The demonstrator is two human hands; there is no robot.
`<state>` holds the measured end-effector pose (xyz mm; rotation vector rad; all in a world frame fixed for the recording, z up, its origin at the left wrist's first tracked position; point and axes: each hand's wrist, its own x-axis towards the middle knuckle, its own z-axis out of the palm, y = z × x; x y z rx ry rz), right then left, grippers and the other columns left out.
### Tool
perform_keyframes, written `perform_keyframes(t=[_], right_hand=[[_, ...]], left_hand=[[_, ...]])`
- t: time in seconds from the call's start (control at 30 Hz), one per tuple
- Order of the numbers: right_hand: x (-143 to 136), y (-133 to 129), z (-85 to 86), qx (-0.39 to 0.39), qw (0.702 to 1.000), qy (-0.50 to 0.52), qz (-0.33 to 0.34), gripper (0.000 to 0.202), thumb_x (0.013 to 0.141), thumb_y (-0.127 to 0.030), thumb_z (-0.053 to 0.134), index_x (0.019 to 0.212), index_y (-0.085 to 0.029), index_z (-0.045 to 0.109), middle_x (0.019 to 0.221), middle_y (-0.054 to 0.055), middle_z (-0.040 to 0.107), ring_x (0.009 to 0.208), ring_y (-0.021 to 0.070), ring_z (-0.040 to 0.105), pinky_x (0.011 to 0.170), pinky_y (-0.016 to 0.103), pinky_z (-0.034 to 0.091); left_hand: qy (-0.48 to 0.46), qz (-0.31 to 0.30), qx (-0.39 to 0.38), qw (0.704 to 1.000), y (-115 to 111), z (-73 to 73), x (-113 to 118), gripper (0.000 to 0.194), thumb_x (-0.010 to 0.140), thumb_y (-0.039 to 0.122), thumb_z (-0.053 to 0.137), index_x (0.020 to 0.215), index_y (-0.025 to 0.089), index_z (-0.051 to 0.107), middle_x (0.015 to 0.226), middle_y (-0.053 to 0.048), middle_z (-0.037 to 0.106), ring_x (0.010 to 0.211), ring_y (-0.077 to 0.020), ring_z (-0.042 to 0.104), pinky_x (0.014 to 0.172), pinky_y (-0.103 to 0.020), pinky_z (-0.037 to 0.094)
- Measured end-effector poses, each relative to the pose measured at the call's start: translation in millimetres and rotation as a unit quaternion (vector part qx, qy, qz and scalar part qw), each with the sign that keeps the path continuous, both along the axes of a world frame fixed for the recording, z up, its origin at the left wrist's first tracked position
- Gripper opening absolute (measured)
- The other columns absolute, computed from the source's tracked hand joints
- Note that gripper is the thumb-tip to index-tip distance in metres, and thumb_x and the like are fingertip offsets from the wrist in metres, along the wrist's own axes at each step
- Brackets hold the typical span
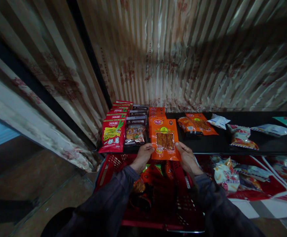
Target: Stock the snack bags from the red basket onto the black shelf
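An orange snack packet (165,140) with a clear window showing brown sticks is held upright between both hands at the front edge of the black shelf (222,140). My left hand (144,154) pinches its lower left edge. On the opposite edge, my right hand (186,155) grips it with the thumb in front. Behind it stand more orange packets (157,112) in a row. To their left are a row of dark packets (135,130) and a row of red packets (112,133) with green onion pictures.
Below my arms is a red basket (163,220) with several packets inside. Loose orange packets (197,124) and white snack bags (243,136) lie along the shelf to the right. A red bag (257,196) of snacks stands beneath. Corrugated sheeting (158,59) rises behind the shelf.
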<state>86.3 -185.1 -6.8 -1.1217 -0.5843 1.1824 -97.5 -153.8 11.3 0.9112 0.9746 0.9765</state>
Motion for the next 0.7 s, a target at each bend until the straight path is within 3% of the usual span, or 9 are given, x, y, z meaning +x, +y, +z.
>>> perform_keyframes(t=[0.23, 0.4, 0.53, 0.7], right_hand=[[18.2, 31.3, 20.8, 0.035, 0.998, -0.016, 0.046, 0.046, 0.056, -0.035, 0.086, 0.099, -0.025, 0.072, 0.089, 0.002, 0.077, 0.088, 0.0257, 0.072, 0.079, 0.040, 0.057], [22.3, 62.3, 29.1, 0.063, 0.997, -0.052, 0.014, 0.037, 0.056, -0.030, 0.081, 0.090, -0.023, 0.071, 0.085, 0.002, 0.076, 0.086, 0.0242, 0.071, 0.080, 0.038, 0.056], [16.6, 78.0, 22.9, 0.063, 0.995, -0.072, 0.005, 0.036, 0.056, -0.032, 0.078, 0.090, -0.022, 0.070, 0.082, 0.002, 0.076, 0.085, 0.0241, 0.072, 0.076, 0.037, 0.056], [12.9, 83.8, 5.3, 0.039, 0.996, -0.080, 0.012, 0.040, 0.053, -0.031, 0.079, 0.091, -0.022, 0.069, 0.077, 0.001, 0.076, 0.076, 0.0234, 0.072, 0.073, 0.036, 0.056]], left_hand=[[0.042, 0.083, 0.065, 0.994, 40.2, 7.4, 27.1, 0.008, 0.071, 0.014, 0.068, 0.078, 0.016, 0.071, 0.078, -0.003, 0.073, 0.082, -0.0179, 0.066, 0.082, -0.030, 0.050], [0.065, 0.116, 0.095, 0.987, 81.8, 15.0, 42.8, 0.034, 0.075, 0.007, 0.063, 0.107, 0.016, 0.069, 0.082, -0.003, 0.071, 0.080, -0.0163, 0.063, 0.081, -0.028, 0.049], [0.158, 0.144, 0.126, 0.969, 98.6, 10.7, 45.9, 0.051, 0.075, 0.005, 0.061, 0.125, 0.016, 0.062, 0.078, -0.002, 0.068, 0.074, -0.0163, 0.061, 0.079, -0.028, 0.048], [0.249, 0.145, 0.148, 0.946, 94.2, -0.9, 40.9, 0.053, 0.071, -0.002, 0.057, 0.120, 0.017, 0.066, 0.084, -0.005, 0.070, 0.086, -0.0215, 0.064, 0.090, -0.033, 0.045]])
